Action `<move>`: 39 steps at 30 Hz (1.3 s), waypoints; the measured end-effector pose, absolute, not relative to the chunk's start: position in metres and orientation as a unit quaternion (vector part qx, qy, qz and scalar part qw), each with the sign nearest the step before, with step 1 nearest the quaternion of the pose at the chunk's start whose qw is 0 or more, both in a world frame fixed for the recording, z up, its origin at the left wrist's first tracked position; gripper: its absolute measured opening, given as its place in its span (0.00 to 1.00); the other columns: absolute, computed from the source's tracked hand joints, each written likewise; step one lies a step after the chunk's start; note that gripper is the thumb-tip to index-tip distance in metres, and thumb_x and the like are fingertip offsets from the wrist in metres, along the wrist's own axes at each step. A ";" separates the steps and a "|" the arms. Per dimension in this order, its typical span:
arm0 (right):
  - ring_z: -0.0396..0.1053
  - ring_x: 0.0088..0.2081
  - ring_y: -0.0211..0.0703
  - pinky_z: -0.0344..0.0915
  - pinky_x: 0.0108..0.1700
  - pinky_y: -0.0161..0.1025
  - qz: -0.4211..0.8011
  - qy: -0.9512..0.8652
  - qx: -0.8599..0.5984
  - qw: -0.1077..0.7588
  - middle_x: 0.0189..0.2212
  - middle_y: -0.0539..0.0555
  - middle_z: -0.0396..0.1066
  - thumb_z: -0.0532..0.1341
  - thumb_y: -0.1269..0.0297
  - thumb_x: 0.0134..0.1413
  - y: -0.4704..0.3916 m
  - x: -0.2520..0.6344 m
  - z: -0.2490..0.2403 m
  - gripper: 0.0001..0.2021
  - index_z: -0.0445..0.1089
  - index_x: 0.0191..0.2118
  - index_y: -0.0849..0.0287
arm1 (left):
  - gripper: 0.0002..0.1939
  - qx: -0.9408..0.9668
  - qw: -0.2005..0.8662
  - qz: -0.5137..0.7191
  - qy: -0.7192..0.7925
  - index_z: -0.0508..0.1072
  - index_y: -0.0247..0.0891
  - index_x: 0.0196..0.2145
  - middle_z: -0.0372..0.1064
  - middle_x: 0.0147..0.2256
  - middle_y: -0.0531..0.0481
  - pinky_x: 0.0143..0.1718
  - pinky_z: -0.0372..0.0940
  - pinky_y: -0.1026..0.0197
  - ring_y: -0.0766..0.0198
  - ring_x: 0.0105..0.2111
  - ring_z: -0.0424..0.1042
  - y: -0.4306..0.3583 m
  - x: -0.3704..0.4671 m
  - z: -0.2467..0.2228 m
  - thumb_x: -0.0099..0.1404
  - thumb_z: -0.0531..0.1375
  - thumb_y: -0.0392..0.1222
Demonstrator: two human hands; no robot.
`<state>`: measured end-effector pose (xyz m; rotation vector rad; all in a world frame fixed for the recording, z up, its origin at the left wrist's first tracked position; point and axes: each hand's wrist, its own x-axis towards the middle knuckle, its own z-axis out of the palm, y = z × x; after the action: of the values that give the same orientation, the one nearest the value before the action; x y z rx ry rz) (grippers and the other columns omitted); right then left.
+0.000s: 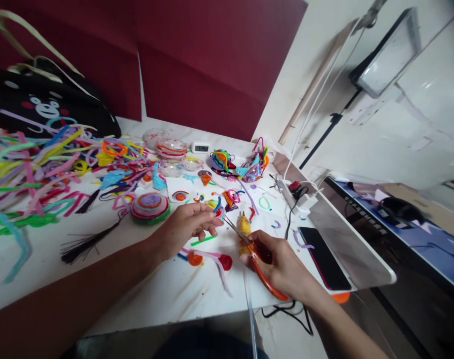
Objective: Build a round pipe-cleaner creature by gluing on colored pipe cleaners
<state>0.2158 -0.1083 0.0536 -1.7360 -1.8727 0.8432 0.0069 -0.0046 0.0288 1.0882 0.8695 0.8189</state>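
My left hand (195, 222) is closed, pinching a small multicoloured pipe-cleaner piece (218, 211) at its fingertips. My right hand (282, 262) grips scissors (262, 274) with orange handles, their blades pointing toward that piece. Just behind the blades lies a yellow glue gun (244, 227), partly covered by the right hand, with a clear glue stick (249, 304) hanging from its back end. Below the left hand, a red pipe-cleaner coil (226, 262) and an orange coil (195, 258) rest on the white table (167, 294). A green strip (203, 241) lies close to the left fingers.
Loose pipe cleaners (36, 174) heap up at the left, before a black bag (58, 104). A striped coiled dome (151, 208) and a black tassel (88, 242) sit left of my hands. At the right are a phone (324, 259) and a power strip (297, 197) with cables.
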 end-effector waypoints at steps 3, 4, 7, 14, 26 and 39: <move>0.51 0.23 0.34 0.48 0.26 0.34 0.268 -0.699 -0.634 0.195 0.21 0.44 0.57 0.62 0.59 0.54 -0.105 0.210 0.056 0.10 0.63 0.30 0.58 | 0.06 0.502 0.680 0.360 0.395 0.70 0.33 0.30 0.76 0.30 0.44 0.17 0.55 0.68 0.68 0.22 0.70 -0.006 0.008 0.031 0.58 0.61 0.39; 0.50 0.23 0.34 0.47 0.26 0.34 0.260 -0.704 -0.632 0.192 0.20 0.44 0.56 0.62 0.59 0.54 -0.104 0.208 0.057 0.10 0.62 0.30 0.57 | 0.06 0.507 0.677 0.357 0.396 0.70 0.33 0.29 0.76 0.30 0.45 0.17 0.55 0.68 0.68 0.22 0.70 -0.007 0.008 0.031 0.58 0.61 0.39; 0.50 0.23 0.33 0.47 0.25 0.33 0.247 -0.717 -0.622 0.195 0.20 0.43 0.56 0.61 0.58 0.55 -0.099 0.203 0.056 0.11 0.60 0.29 0.57 | 0.05 0.518 0.671 0.352 0.397 0.70 0.34 0.29 0.76 0.29 0.45 0.16 0.56 0.68 0.68 0.21 0.70 -0.009 0.010 0.033 0.58 0.60 0.38; 0.50 0.23 0.34 0.47 0.26 0.34 0.210 -0.728 -0.623 0.195 0.20 0.44 0.56 0.59 0.57 0.55 -0.092 0.195 0.053 0.11 0.59 0.29 0.57 | 0.05 0.525 0.674 0.341 0.392 0.68 0.34 0.27 0.76 0.29 0.45 0.14 0.57 0.69 0.67 0.21 0.71 -0.013 0.012 0.033 0.58 0.59 0.38; 0.53 0.23 0.34 0.46 0.27 0.33 0.181 -0.734 -0.632 0.173 0.21 0.45 0.60 0.58 0.54 0.57 -0.090 0.193 0.050 0.11 0.63 0.32 0.57 | 0.04 0.547 0.663 0.330 0.391 0.70 0.33 0.27 0.76 0.29 0.45 0.14 0.59 0.69 0.67 0.21 0.71 -0.013 0.010 0.032 0.58 0.58 0.37; 0.60 0.24 0.37 0.49 0.29 0.35 0.078 -0.756 -0.638 0.125 0.23 0.50 0.67 0.56 0.55 0.59 -0.087 0.187 0.044 0.12 0.65 0.29 0.57 | 0.05 0.553 0.660 0.303 0.408 0.71 0.34 0.27 0.76 0.25 0.47 0.14 0.59 0.70 0.68 0.19 0.70 -0.013 0.011 0.033 0.58 0.56 0.34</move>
<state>0.1873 -0.0872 0.0436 -1.8600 -2.2014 0.2268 0.0108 -0.0125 0.0334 1.2514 0.9227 0.6844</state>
